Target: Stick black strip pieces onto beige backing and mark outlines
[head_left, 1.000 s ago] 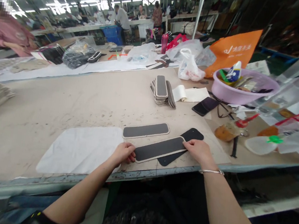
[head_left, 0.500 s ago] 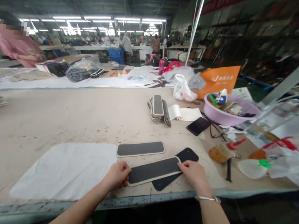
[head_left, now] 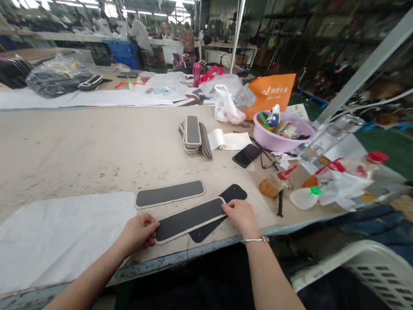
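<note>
A long dark strip with a pale border (head_left: 189,218) lies near the front edge of the worktable (head_left: 80,145). My left hand (head_left: 138,232) pinches its left end with curled fingers. My right hand (head_left: 241,215) presses on its right end, fingers bent over the edge. Under that end a plain black strip (head_left: 232,194) sticks out. A second bordered strip (head_left: 170,193) lies flat just behind, touched by neither hand. A stack of similar strips (head_left: 194,135) stands farther back.
A white sheet (head_left: 48,236) covers the table at front left. To the right are a phone (head_left: 247,154), a lilac basin (head_left: 275,140), bottles and plastic bags. A white plastic crate (head_left: 375,278) stands off the table's right. People work at far benches.
The view has swung to the right and tilted up, so the crate now shows. Both hands stay on the ends of the same bordered strip, which has hardly shifted.
</note>
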Available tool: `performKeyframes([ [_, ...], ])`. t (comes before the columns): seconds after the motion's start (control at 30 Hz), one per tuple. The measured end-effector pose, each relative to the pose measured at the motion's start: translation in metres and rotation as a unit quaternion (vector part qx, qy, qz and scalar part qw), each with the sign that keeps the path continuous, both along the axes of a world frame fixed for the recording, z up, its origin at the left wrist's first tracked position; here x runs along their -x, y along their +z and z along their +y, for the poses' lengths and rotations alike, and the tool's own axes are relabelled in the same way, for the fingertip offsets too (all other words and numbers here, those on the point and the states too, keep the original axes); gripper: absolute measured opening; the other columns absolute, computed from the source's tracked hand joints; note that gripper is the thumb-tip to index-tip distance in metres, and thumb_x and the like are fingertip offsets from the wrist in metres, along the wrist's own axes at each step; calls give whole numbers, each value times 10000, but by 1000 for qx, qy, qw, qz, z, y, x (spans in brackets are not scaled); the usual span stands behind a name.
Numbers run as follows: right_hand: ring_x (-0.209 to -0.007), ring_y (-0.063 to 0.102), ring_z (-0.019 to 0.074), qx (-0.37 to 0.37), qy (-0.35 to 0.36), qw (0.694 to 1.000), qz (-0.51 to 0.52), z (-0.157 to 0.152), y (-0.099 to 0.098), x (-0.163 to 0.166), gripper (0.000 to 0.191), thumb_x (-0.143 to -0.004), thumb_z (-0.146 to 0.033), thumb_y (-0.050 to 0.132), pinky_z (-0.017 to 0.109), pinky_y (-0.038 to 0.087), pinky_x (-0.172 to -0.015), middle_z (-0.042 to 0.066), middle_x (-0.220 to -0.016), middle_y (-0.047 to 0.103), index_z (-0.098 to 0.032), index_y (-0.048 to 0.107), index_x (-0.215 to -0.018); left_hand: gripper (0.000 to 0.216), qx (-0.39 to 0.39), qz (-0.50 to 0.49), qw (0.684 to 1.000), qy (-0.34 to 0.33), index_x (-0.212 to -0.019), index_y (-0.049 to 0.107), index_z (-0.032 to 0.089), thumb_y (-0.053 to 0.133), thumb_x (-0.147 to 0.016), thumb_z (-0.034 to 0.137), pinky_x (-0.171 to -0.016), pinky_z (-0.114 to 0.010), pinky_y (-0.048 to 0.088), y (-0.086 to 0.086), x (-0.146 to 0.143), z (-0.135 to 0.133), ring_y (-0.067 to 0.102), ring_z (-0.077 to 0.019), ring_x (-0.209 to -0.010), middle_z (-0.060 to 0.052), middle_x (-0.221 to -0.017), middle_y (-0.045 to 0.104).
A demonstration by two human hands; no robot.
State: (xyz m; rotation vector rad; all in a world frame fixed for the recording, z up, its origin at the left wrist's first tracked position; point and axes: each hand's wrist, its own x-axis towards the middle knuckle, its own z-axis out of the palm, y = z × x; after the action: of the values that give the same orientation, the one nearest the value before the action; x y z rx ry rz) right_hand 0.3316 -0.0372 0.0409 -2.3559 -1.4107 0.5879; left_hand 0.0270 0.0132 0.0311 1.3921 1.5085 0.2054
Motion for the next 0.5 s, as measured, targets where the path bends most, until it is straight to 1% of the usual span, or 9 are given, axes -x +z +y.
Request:
performKeyframes([
  [0.33,-616,548,146,7,-1,1000,3,2,-2,-1,211,-702,-353,521,234,330,-562,12,-606,623,-215,635,-591,163,13,-10,1000,12,-695,438,194,500,-756,332,-353,-180,390,-8,3,2,585,-128,-421,31,-482,568],
  [0.5,-619,543,151,14,6,1000,-13,2,-1,-1,208,-688,-337,512,238,329,-565,16,-605,623,-213,639,-580,146,23,-23,999,22,-706,438,188,518,-754,301,-366,-173,400,-9,4,1,593,-125,-433,27,-494,575],
])
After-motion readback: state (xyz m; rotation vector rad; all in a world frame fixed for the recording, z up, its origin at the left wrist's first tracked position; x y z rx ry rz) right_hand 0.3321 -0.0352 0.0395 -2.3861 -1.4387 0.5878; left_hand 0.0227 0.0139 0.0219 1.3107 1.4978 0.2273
